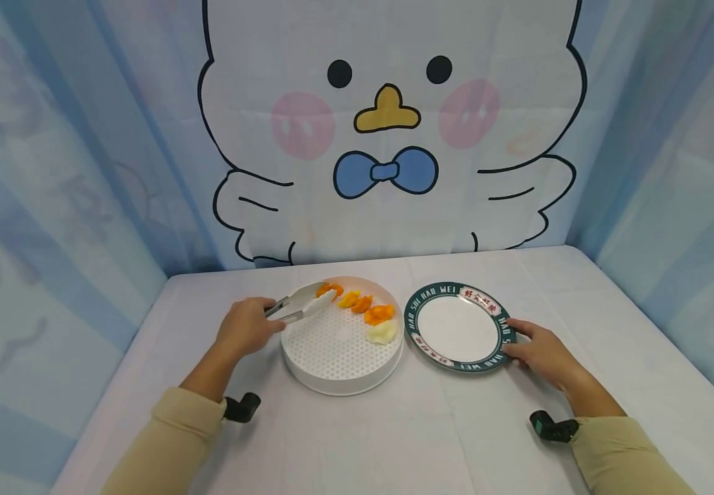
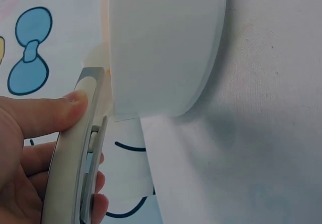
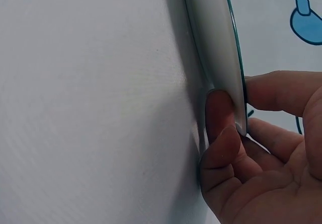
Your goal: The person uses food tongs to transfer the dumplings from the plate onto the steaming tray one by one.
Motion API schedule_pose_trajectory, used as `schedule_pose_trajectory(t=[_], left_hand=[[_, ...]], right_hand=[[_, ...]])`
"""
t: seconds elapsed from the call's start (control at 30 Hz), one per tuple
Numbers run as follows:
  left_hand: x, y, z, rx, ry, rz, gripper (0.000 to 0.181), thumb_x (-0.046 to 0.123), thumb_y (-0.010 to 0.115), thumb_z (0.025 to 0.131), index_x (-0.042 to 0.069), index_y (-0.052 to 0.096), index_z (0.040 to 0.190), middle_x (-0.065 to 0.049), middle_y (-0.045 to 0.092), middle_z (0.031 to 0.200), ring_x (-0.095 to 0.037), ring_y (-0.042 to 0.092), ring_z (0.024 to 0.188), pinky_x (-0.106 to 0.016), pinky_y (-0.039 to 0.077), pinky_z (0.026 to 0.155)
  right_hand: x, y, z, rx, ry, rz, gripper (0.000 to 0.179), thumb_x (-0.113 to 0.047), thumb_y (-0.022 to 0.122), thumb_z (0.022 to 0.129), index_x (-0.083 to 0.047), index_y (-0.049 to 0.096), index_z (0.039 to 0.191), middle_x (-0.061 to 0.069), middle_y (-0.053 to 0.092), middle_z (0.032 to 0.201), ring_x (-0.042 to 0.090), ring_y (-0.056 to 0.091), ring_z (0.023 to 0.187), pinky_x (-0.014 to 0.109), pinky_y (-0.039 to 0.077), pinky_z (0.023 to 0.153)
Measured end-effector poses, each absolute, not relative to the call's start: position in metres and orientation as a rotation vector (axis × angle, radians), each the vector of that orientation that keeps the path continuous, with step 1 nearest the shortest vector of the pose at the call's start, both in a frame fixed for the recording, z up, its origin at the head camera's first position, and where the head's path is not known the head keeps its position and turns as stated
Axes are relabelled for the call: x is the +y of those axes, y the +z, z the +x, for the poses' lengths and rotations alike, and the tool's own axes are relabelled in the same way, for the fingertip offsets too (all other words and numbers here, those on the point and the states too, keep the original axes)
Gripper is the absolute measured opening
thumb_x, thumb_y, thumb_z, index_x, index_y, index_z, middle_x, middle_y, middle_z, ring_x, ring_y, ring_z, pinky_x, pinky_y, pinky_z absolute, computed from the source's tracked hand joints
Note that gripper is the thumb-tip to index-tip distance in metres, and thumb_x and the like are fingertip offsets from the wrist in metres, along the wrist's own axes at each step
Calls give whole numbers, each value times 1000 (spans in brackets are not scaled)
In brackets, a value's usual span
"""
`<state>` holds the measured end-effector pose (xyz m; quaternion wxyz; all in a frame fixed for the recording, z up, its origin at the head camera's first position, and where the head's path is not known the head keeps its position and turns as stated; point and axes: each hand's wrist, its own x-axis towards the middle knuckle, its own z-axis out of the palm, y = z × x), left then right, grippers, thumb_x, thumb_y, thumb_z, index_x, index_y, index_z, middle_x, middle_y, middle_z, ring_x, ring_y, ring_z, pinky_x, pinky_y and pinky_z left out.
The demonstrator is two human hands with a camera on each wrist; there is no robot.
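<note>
My left hand (image 1: 245,326) grips a pair of metal tongs (image 2: 70,148), its thumb on one arm and its fingers around the other. The pale tong tips reach over a round white container (image 1: 326,354) with a perforated top. Between the tips is an orange piece (image 1: 330,289); I cannot tell whether they hold it. A yellow piece (image 1: 349,298), two more orange pieces and a pale yellow piece (image 1: 382,333) lie along the container's far right side. My right hand (image 1: 543,350) pinches the right rim of a green-edged white plate (image 1: 415,316), with fingers beneath it.
A white cloth (image 1: 394,440) covers the table. Behind it hangs a curtain (image 1: 388,220) with a cartoon bird, and blue patterned curtains (image 1: 41,275) close in both sides. The plate stands just right of the container.
</note>
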<state>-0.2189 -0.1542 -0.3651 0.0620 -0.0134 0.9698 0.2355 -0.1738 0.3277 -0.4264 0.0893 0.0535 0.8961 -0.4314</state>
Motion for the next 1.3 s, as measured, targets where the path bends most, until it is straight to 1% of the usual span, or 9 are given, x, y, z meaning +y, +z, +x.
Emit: schedule_pose_trajectory(t=[0.17,0.37,0.6,0.67,0.77,0.87,0.97,1.17,1.3], left_hand=[[-153,-367,-217,2912,725,-66,62,23,76,89,-4,54,139,-24,57,136,-35,56,114,-52,46,97],[-155,-366,-214,2903,756,-67,64,24,77,89,-4,52,141,-25,55,137,-34,55,111,-51,47,96],[-151,-366,-199,2897,887,-8,67,28,75,90,1,49,146,-21,53,141,-34,53,117,-53,46,99],[-146,-367,-192,2887,960,17,68,26,74,90,2,46,147,-20,53,142,-34,53,118,-53,46,99],[-138,-370,-184,2882,1059,89,70,19,73,88,-1,43,148,-20,54,139,-33,54,116,-52,47,98],[-129,-373,-176,2882,1113,163,71,15,73,86,-4,42,147,-20,56,134,-31,56,111,-49,49,94],[-118,-377,-169,2874,1167,199,71,15,75,84,-5,44,145,-17,57,128,-28,56,107,-46,50,92],[-97,-381,-154,2896,1247,282,68,19,81,81,1,54,140,-9,60,120,-24,54,104,-42,49,90],[-84,-382,-148,2907,1266,369,65,21,83,79,4,58,137,-6,61,116,-22,53,99,-38,48,85]], right_hand=[[327,-427,-174,2659,-1279,168,68,-11,59,96,11,26,151,35,34,143,26,57,91,32,49,75],[326,-427,-174,2651,-1266,178,68,-11,60,96,9,27,152,37,29,149,29,56,97,34,50,76],[326,-427,-172,2655,-1255,176,68,-11,60,96,8,27,153,38,25,152,36,53,106,36,51,80],[326,-427,-172,2659,-1247,176,68,-12,60,96,8,27,153,37,25,152,37,52,108,36,51,81],[326,-428,-172,2664,-1238,172,68,-12,60,96,8,27,153,37,26,152,38,52,108,37,51,81],[327,-428,-172,2665,-1235,168,69,-12,60,97,8,26,153,37,25,152,38,52,109,37,51,82],[327,-429,-172,2662,-1238,168,69,-12,59,97,8,26,153,37,25,153,38,51,110,36,51,82],[325,-427,-171,2659,-1253,159,69,-12,59,96,9,26,153,37,27,152,36,53,108,35,51,80],[325,-427,-170,2660,-1263,151,69,-11,59,96,10,26,152,37,29,151,33,54,104,33,51,77]])
